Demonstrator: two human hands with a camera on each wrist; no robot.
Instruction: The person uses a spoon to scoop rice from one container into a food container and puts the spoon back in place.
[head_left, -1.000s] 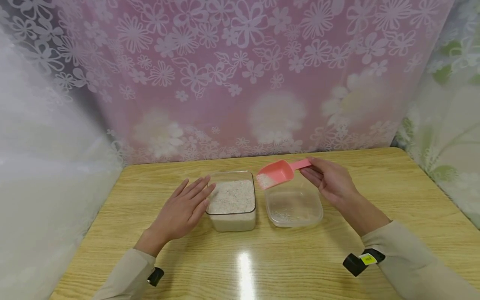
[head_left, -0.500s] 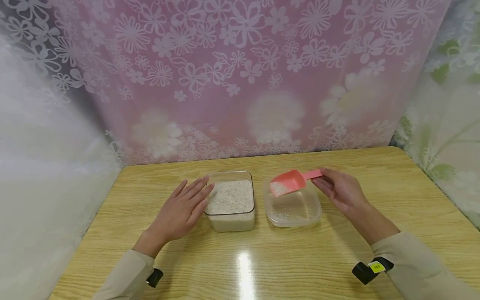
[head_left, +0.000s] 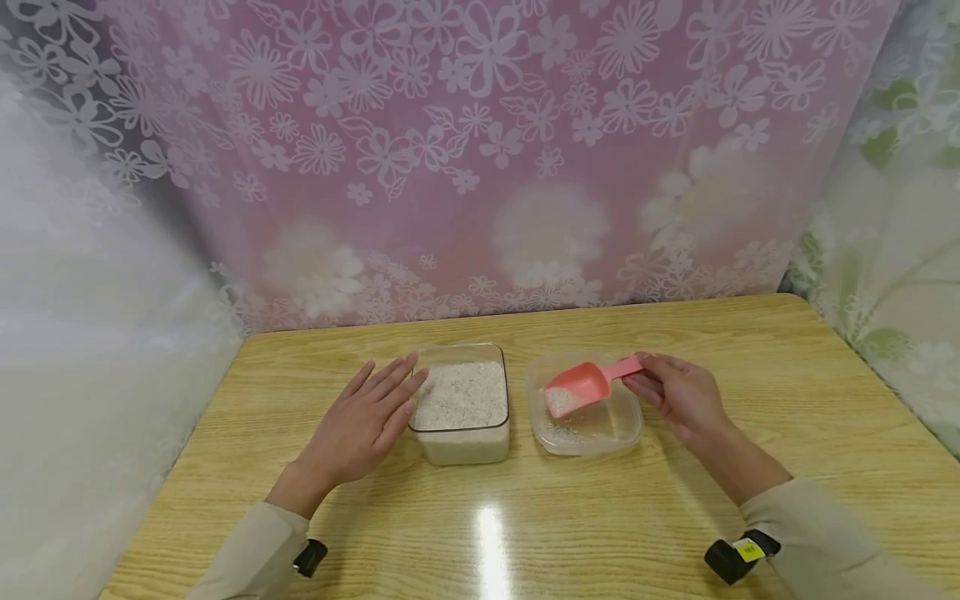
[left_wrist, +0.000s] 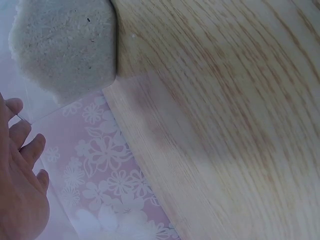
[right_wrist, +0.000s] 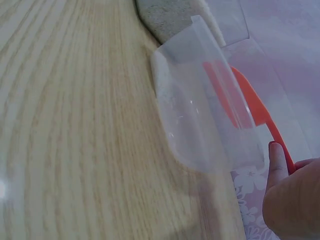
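Note:
My right hand (head_left: 681, 398) grips the handle of a pink scoop (head_left: 589, 383), which carries some rice (head_left: 561, 401) near its front lip. The scoop is tilted lip-down over a clear plastic container (head_left: 626, 425) with a few grains on its bottom. In the right wrist view the scoop's bowl (right_wrist: 252, 100) dips partly below the container's rim. To the left stands a clear square bin (head_left: 467, 446) filled well up with rice (head_left: 461, 396). My left hand (head_left: 357, 425) rests its straight fingers on that bin's left rim.
The two containers stand side by side on a wooden table (head_left: 375, 533), with a narrow gap between them. A pink flowered curtain (head_left: 450, 208) hangs behind the table's back edge. Black wrist cameras (head_left: 731, 560) sit on both sleeves.
The scoop in my right hand has moved right from beside the rice bin, then down into the clear container's opening. The left hand stays at the bin.

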